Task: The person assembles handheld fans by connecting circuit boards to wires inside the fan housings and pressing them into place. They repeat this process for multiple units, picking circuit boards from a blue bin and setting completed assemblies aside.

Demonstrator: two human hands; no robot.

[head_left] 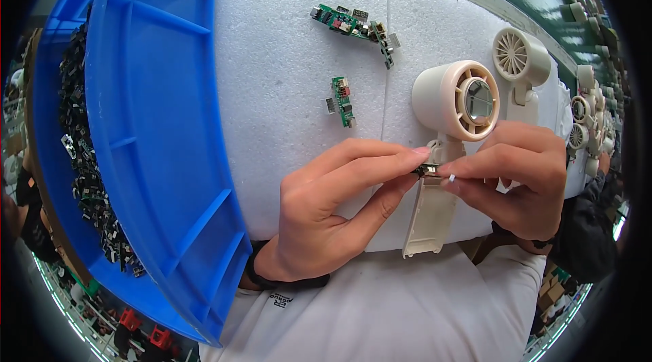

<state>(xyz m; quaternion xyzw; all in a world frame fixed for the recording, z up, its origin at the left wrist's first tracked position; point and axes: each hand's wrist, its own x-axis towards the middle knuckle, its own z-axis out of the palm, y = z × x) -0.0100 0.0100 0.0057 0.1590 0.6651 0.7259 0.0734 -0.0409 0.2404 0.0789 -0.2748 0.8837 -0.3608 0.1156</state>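
A cream handheld fan (440,100) lies on the white foam sheet, its round head away from me and its open handle shell (430,216) toward me. Over the top of that handle, my left hand (319,206) pinches a small circuit board (426,170) between thumb and forefinger. My right hand (519,175) is closed at the board's right side, with a tiny white connector (452,178) at its fingertips. Whether the connector is seated in the board cannot be made out. Fingers hide much of the board and the wires.
Loose green circuit boards (343,102) lie on the foam sheet (285,104). At the left stands a blue plastic bin (159,124) beside a mass of small dark parts (92,185). A second cream fan (519,56) rests at the back right, with several more farther right.
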